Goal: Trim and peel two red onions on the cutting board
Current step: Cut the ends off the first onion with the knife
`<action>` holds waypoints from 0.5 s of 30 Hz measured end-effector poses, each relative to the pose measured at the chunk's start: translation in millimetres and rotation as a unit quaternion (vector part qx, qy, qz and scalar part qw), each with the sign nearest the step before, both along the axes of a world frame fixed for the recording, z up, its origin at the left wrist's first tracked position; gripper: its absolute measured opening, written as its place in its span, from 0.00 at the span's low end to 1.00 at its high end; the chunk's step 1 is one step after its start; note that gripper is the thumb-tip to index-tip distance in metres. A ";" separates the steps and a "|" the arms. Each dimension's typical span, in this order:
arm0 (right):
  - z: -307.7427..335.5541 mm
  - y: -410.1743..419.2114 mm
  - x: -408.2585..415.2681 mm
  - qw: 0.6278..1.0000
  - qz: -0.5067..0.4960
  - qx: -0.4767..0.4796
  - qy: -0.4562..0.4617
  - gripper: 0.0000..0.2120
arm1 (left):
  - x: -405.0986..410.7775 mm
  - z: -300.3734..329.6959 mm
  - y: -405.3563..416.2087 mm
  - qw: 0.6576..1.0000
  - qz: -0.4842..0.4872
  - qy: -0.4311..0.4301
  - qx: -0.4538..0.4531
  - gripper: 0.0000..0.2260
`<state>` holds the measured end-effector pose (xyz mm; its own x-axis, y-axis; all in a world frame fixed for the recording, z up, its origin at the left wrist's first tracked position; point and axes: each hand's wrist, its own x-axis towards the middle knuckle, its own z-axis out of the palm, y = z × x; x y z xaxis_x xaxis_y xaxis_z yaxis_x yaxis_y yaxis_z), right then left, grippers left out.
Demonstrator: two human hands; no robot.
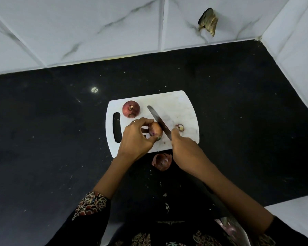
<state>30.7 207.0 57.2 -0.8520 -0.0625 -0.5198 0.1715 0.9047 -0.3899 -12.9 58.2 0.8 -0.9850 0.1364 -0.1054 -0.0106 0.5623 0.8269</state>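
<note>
A white cutting board (181, 107) lies on the black counter. My left hand (137, 137) grips a red onion (155, 129) lying on its side near the board's front. My right hand (182, 148) holds a knife (158, 120), its blade resting against the right end of that onion and pointing toward the back left. A second, whole red onion (131, 109) sits at the board's back left. A small cut-off onion end (180, 127) lies on the board to the right of the blade.
A loose piece of onion skin (161, 161) lies on the black counter (60, 130) just in front of the board. White marble-tiled walls (96, 23) close the back and right sides. Small scraps dot the counter near me.
</note>
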 end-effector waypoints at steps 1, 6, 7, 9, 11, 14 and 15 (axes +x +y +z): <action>-0.2 1.0 4.4 1.000 -0.005 0.003 0.002 0.12 | 0.0 -0.5 0.3 1.000 0.000 0.000 0.001 0.20; -3.6 -11.1 -16.1 1.000 0.009 0.003 0.015 0.07 | -1.3 -1.7 1.3 1.000 0.000 0.007 -0.001 0.20; -4.5 -10.8 -17.2 1.000 0.012 0.000 0.016 0.08 | -0.6 -1.7 0.8 1.000 0.000 0.007 -0.001 0.20; -6.2 -5.2 -9.8 1.000 0.006 -0.006 0.018 0.08 | 0.3 -2.3 -0.2 1.000 -0.004 0.010 -0.004 0.20; -5.4 -0.8 4.0 1.000 -0.005 -0.001 0.018 0.11 | 0.4 -2.8 -0.7 1.000 -0.007 0.011 -0.004 0.20; -5.4 -1.7 4.6 1.000 -0.003 0.017 0.019 0.15 | -1.3 -2.3 0.8 1.000 -0.008 0.011 -0.009 0.20; -5.9 -4.0 -0.1 1.000 -0.001 0.018 0.018 0.16 | -1.8 -2.0 1.4 1.000 -0.011 0.013 -0.011 0.20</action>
